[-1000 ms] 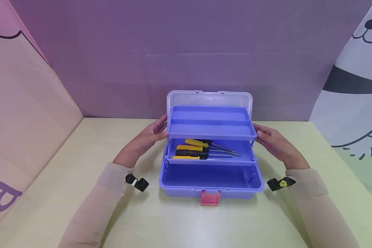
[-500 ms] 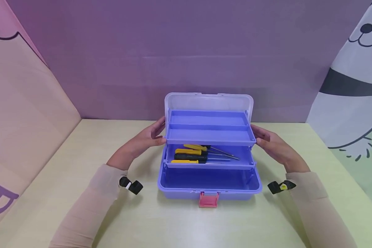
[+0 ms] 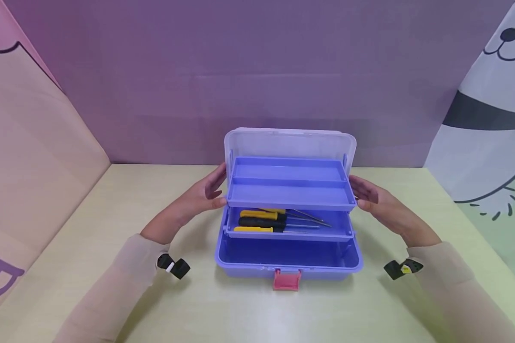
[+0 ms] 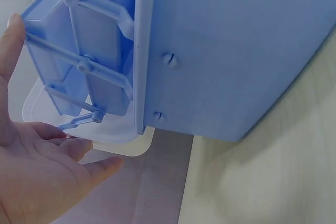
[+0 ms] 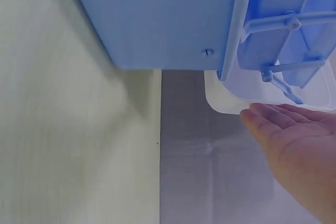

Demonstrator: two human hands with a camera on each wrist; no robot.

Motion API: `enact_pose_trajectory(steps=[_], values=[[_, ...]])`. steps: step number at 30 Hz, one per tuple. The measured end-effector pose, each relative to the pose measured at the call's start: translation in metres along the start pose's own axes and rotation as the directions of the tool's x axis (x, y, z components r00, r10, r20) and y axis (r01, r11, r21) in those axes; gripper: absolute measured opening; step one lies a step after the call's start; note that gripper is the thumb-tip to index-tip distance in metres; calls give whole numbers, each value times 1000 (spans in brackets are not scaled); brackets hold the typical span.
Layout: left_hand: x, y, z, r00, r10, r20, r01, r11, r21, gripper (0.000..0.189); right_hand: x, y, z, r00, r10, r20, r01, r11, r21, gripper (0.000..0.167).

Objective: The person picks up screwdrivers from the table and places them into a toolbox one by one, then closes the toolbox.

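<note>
A blue-violet plastic toolbox [image 3: 283, 274] stands unfolded on the table, its translucent lid [image 3: 289, 143] raised at the back. Its two-part upper tray [image 3: 289, 193] holds nothing. Several screwdrivers [image 3: 262, 222] with yellow or black handles lie in the middle tray [image 3: 341, 228], partly covered by the upper one. My left hand [image 3: 199, 195] is at the left side, thumb touching the upper tray's corner and fingers loosely extended by the lid's edge. On the right, the straight fingers of my right hand [image 5: 299, 140] lie along the lid's edge; its thumb is near the upper tray.
A pink latch [image 3: 286, 281] hangs open at the toolbox's front. Blue hinge arms [image 4: 84, 66] link the trays at the sides. Behind the pale wooden table [image 3: 257, 314] rises a purple backdrop [image 3: 257, 71], with printed cloth [image 3: 489, 152] at the right.
The lid and the upper and middle trays have come forward and down, the upper tray covering more of the screwdrivers. Both hands have moved down along with them.
</note>
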State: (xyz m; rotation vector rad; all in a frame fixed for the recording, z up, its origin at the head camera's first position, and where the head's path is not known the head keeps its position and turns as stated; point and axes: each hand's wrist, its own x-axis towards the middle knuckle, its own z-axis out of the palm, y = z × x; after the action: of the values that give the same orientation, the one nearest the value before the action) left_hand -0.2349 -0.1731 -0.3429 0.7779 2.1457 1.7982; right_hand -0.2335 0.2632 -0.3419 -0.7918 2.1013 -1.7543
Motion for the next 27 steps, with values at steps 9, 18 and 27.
enact_pose_trajectory(steps=[9,18,27], values=[[-4,-3,3,1000,10,6,-10,1000,-8,117,-5,6,5,999,-44,3,44,997,60,88],[0,-7,0,1000,7,-2,-7,1000,-27,115,-4,6,7,1000,-15,-21,16,999,52,91],[3,-10,-5,999,39,7,-39,998,-58,116,2,4,8,999,-17,-29,18,998,53,89]])
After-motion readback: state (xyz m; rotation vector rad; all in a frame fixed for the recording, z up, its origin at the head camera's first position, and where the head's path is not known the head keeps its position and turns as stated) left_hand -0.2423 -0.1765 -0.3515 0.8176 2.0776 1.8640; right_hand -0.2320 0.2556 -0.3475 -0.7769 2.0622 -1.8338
